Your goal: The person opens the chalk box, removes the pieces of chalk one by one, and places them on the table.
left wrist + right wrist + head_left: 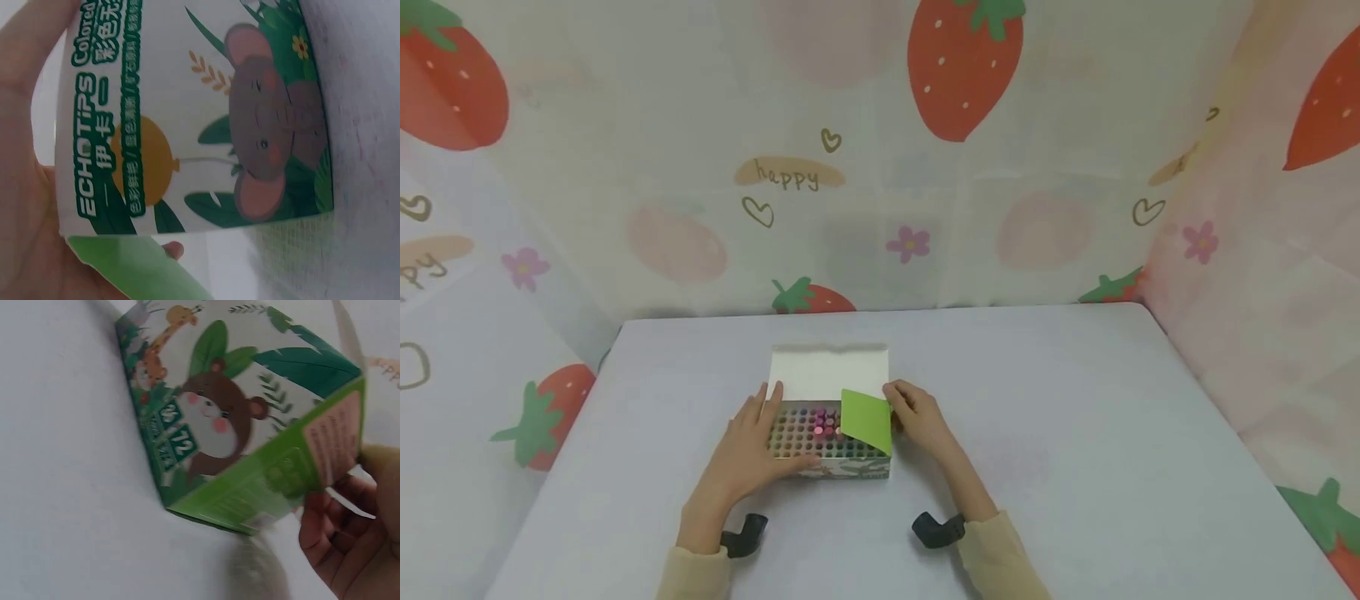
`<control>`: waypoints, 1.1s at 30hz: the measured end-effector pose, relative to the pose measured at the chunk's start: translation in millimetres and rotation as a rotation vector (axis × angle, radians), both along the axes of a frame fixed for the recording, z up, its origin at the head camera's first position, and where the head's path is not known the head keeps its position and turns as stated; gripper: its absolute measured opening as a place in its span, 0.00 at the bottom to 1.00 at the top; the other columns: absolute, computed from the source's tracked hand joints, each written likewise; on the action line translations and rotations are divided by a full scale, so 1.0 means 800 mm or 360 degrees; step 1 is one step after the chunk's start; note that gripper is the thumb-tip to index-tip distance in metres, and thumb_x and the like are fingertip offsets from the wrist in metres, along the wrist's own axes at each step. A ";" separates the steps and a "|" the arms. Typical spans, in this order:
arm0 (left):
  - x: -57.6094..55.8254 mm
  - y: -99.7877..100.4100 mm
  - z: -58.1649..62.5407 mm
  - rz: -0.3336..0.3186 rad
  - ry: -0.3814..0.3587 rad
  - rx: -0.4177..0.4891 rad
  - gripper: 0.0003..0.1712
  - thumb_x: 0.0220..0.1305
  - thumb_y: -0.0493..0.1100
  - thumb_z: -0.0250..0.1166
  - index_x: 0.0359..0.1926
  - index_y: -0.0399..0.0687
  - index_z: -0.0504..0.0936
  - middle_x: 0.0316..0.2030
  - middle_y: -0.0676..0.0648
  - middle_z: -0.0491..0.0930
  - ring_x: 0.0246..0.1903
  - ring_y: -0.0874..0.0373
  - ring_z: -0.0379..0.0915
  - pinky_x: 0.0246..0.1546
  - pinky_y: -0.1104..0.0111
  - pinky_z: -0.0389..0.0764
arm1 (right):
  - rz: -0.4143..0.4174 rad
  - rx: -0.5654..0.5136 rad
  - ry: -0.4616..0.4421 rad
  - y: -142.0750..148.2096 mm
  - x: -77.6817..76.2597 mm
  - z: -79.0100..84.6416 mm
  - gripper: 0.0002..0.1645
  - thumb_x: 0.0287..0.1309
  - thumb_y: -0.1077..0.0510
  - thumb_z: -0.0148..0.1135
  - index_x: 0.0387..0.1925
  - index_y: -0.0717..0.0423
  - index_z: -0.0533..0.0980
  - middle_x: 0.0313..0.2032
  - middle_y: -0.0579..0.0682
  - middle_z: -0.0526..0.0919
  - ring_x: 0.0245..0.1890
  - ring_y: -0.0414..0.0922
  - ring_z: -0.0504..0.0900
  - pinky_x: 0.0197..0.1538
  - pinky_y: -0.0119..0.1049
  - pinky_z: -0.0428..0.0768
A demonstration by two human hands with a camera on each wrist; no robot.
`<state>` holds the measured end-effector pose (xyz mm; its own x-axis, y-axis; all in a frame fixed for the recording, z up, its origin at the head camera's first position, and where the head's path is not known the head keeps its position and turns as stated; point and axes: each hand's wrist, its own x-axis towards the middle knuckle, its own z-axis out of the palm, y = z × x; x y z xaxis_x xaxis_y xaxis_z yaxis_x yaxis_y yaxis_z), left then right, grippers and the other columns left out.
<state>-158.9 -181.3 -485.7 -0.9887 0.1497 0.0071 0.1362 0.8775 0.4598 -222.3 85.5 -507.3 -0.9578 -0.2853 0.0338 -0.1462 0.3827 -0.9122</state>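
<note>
A cardboard box (850,469) printed with an elephant and a bear stands on the table, its white lid (829,372) raised behind. Inside are rows of round holes; several pink and purple sticks (826,422) stand up in them, too small to identify. My left hand (741,450) spans the box's left end, thumb along the front top edge and fingers at the left side and rear corner. At the right end, a green flap (867,419) slants over part of the holes. My right hand (921,415) pinches that flap's outer edge, with its fingers curled in the right wrist view.
The box sits on a white table (1045,417), with tabletop on both sides and in front. Behind and beside it hangs a strawberry-patterned cloth (865,100). Black wrist cameras (938,530) are strapped to both wrists, below beige sleeves (1000,554).
</note>
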 end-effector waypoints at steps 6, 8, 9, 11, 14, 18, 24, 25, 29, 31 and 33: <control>0.003 0.003 0.002 0.0003 -0.0030 0.0055 0.68 0.39 0.78 0.60 0.73 0.53 0.40 0.71 0.37 0.43 0.68 0.34 0.38 0.63 0.37 0.46 | -0.0063 0.0155 0.0014 0.012 0.007 0.023 0.21 0.59 0.43 0.57 0.50 0.49 0.75 0.37 0.48 0.79 0.27 0.41 0.77 0.28 0.32 0.78; 0.004 0.004 0.003 0.0013 -0.0036 0.0068 0.68 0.39 0.78 0.60 0.73 0.52 0.41 0.71 0.36 0.44 0.68 0.34 0.39 0.62 0.37 0.46 | -0.0086 0.0214 0.0042 0.014 0.011 0.032 0.27 0.55 0.42 0.61 0.54 0.47 0.72 0.40 0.49 0.79 0.31 0.41 0.77 0.31 0.32 0.77; 0.005 0.004 0.004 0.0021 -0.0041 0.0071 0.68 0.39 0.78 0.60 0.73 0.52 0.41 0.70 0.35 0.45 0.68 0.34 0.40 0.62 0.37 0.46 | -0.0082 0.0235 0.0060 0.014 0.013 0.037 0.29 0.54 0.41 0.62 0.56 0.46 0.71 0.42 0.50 0.79 0.33 0.42 0.77 0.33 0.33 0.77; 0.005 0.005 0.004 0.0032 -0.0050 0.0078 0.68 0.39 0.79 0.60 0.73 0.52 0.42 0.70 0.35 0.47 0.68 0.34 0.41 0.63 0.37 0.46 | -0.0041 0.0265 0.0093 0.012 0.019 0.045 0.34 0.51 0.39 0.64 0.58 0.42 0.68 0.46 0.49 0.77 0.38 0.43 0.76 0.37 0.35 0.77; 0.006 0.006 0.004 0.0034 -0.0057 0.0077 0.68 0.39 0.79 0.60 0.73 0.51 0.43 0.69 0.35 0.49 0.68 0.35 0.42 0.63 0.38 0.47 | 0.0095 0.0261 0.0153 0.007 0.027 0.054 0.36 0.49 0.38 0.65 0.59 0.41 0.68 0.51 0.48 0.75 0.45 0.45 0.75 0.45 0.41 0.77; 0.006 0.006 0.004 0.0024 -0.0037 0.0087 0.67 0.40 0.78 0.60 0.73 0.50 0.44 0.69 0.34 0.50 0.67 0.34 0.44 0.62 0.37 0.48 | 0.0285 0.0358 0.0326 -0.002 0.037 0.059 0.38 0.47 0.35 0.65 0.60 0.42 0.68 0.55 0.44 0.72 0.54 0.44 0.70 0.54 0.47 0.72; 0.006 0.003 0.007 0.0012 -0.0012 0.0075 0.66 0.41 0.77 0.61 0.73 0.49 0.44 0.67 0.34 0.52 0.67 0.35 0.46 0.62 0.36 0.49 | 0.0386 0.0531 0.0558 -0.016 0.043 0.058 0.45 0.43 0.31 0.64 0.63 0.39 0.64 0.59 0.42 0.69 0.59 0.44 0.65 0.55 0.47 0.68; 0.005 0.002 0.007 0.0011 -0.0009 0.0071 0.66 0.41 0.77 0.61 0.73 0.48 0.44 0.67 0.33 0.53 0.66 0.35 0.47 0.62 0.37 0.49 | 0.0384 0.0544 0.0566 -0.018 0.043 0.057 0.46 0.43 0.31 0.65 0.63 0.39 0.63 0.60 0.42 0.68 0.59 0.44 0.65 0.55 0.47 0.68; 0.005 0.000 0.008 0.0016 -0.0003 0.0072 0.66 0.41 0.77 0.61 0.72 0.48 0.45 0.67 0.33 0.53 0.66 0.35 0.48 0.62 0.37 0.50 | 0.0365 0.0561 0.0564 -0.025 0.041 0.053 0.46 0.46 0.36 0.67 0.66 0.38 0.59 0.61 0.43 0.67 0.57 0.43 0.65 0.50 0.43 0.68; 0.005 -0.001 0.008 0.0019 -0.0003 0.0075 0.66 0.41 0.77 0.61 0.72 0.48 0.45 0.67 0.33 0.54 0.66 0.35 0.49 0.62 0.38 0.51 | 0.0348 0.0553 0.0575 -0.025 0.041 0.053 0.46 0.48 0.40 0.67 0.67 0.39 0.59 0.61 0.44 0.68 0.54 0.42 0.67 0.49 0.42 0.69; 0.005 -0.002 0.007 0.0022 0.0001 0.0079 0.66 0.40 0.77 0.62 0.72 0.48 0.45 0.67 0.34 0.54 0.66 0.35 0.49 0.62 0.38 0.52 | 0.0328 0.0526 0.0586 -0.024 0.041 0.055 0.45 0.50 0.43 0.67 0.67 0.40 0.58 0.60 0.45 0.69 0.53 0.42 0.68 0.49 0.43 0.70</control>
